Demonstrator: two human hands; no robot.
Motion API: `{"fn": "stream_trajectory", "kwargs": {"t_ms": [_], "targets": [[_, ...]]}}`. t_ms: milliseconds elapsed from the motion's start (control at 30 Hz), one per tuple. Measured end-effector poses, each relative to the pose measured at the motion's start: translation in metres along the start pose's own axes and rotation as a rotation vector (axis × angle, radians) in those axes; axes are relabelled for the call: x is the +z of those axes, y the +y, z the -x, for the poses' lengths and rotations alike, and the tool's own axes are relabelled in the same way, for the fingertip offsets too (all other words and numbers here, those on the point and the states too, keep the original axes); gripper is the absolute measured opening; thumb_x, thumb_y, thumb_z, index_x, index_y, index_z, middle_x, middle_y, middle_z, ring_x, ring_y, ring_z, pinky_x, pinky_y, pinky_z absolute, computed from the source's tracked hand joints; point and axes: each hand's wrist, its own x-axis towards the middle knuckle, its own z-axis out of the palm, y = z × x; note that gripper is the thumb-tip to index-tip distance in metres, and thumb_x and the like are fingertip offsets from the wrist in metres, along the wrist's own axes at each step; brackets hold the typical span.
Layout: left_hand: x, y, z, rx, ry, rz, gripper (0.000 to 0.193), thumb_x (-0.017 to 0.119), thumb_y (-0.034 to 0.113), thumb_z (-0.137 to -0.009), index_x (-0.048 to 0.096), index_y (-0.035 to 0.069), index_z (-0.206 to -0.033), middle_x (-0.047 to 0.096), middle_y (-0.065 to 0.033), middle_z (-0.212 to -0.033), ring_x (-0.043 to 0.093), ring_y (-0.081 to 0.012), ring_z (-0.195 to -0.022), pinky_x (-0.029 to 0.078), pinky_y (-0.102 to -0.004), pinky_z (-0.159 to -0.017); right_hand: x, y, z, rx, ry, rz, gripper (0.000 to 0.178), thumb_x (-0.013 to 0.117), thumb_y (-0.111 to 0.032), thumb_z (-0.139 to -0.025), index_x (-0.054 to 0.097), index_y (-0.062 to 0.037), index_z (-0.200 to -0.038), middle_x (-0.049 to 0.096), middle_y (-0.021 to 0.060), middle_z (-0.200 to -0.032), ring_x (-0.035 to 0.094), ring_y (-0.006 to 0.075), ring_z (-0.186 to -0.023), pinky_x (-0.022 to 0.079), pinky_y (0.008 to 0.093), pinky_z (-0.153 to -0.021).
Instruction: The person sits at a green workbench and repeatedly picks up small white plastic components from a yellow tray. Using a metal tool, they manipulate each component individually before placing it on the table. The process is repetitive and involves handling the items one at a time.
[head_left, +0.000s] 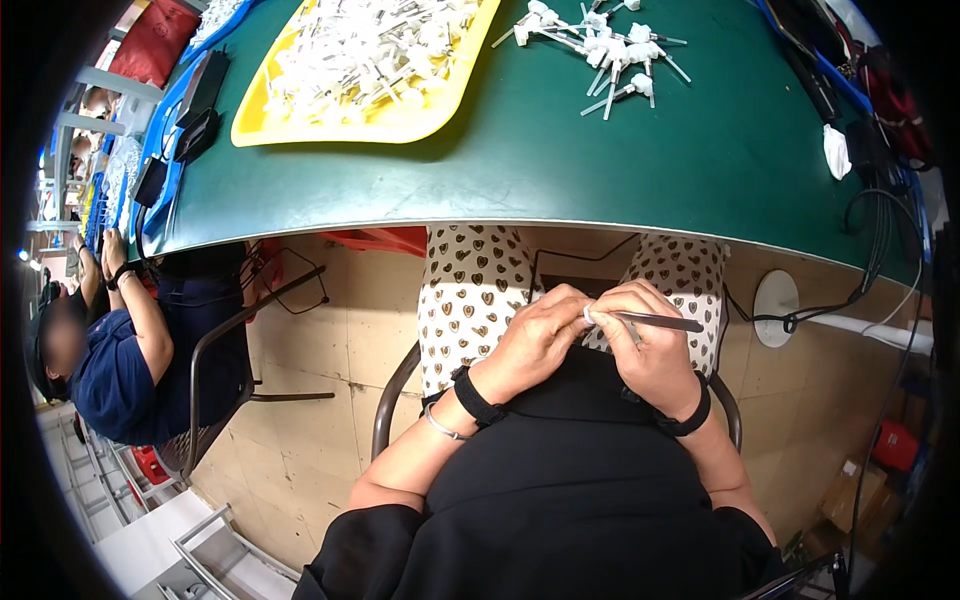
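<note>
Both hands meet over my lap, below the near edge of the green table point(560, 185). A slim dark tool point(665, 322), like tweezers or a pen-shaped blade, lies in my right hand point(650, 350), whose fingers are closed round it; its handle points right. My left hand point(535, 345) is closed, pinching at a tiny white piece point(588, 315) where the fingertips of both hands touch. Most of that piece is hidden by the fingers. It resembles the white plastic parts with thin tubes point(620, 60) lying loose on the table.
A yellow tray point(340, 132) heaped with similar white parts point(370, 55) stands at the table's far left-centre. Black cables point(880, 240) hang at the right edge beside a crumpled white thing point(837, 152). A co-worker point(120, 360) sits at the left on a metal chair point(205, 390).
</note>
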Motion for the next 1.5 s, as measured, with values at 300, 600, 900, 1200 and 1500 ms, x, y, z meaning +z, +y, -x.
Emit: {"fn": "stream_trajectory", "kwargs": {"t_ms": [300,600,900,1200,1500], "targets": [[-0.004,0.005,-0.003,-0.107,0.078,0.255,0.021,0.056,0.006,-0.104,0.069,-0.003,-0.118,0.066,-0.0110,-0.107,0.068,-0.0162,-0.086,0.057,-0.0283,-0.078,0.001,0.005,0.013,0.325,0.151,-0.622,0.014,0.069,0.000,-0.095,0.068,0.0033,-0.109,0.067,0.0070,-0.107,0.064,0.0110,-0.091,0.052,0.0246,-0.078],[-0.002,0.006,-0.005,-0.091,0.079,0.290,0.021,0.056,0.003,-0.103,0.069,-0.002,-0.119,0.066,-0.0118,-0.109,0.068,-0.0173,-0.088,0.058,-0.0286,-0.078,0.002,0.004,0.014,0.323,0.159,-0.611,0.014,0.066,0.000,-0.097,0.067,0.0031,-0.110,0.067,0.0061,-0.105,0.063,0.0093,-0.089,0.051,0.0233,-0.077],[-0.002,0.008,0.000,-0.082,0.148,0.220,0.022,0.063,0.007,-0.100,0.070,0.001,-0.120,0.069,-0.0090,-0.103,0.067,-0.0143,-0.079,0.055,-0.0275,-0.071,-0.005,0.014,0.019,0.343,0.245,-0.572,0.014,0.062,-0.001,-0.099,0.064,0.0040,-0.112,0.069,0.0103,-0.100,0.068,0.0156,-0.091,0.056,0.0278,-0.083],[-0.085,0.092,-0.045,-0.007,0.353,0.410,0.022,0.064,0.010,-0.100,0.069,-0.001,-0.118,0.069,-0.0059,-0.105,0.061,-0.0084,-0.068,0.054,-0.0251,-0.065,-0.007,0.015,0.023,0.374,0.229,-0.555,0.013,0.063,-0.006,-0.100,0.063,0.0021,-0.111,0.069,0.0096,-0.098,0.067,0.0155,-0.087,0.055,0.0291,-0.085],[-0.183,0.099,-0.135,0.064,0.704,0.322,0.066,0.064,0.014,-0.100,0.029,-0.015,-0.149,0.046,-0.0246,-0.145,0.063,-0.0271,-0.116,0.057,-0.0353,-0.096,-0.012,0.008,0.024,0.339,0.227,-0.537,0.013,0.064,-0.005,-0.100,0.064,0.0035,-0.109,0.069,0.0101,-0.098,0.068,0.0156,-0.086,0.056,0.0289,-0.082]]}}
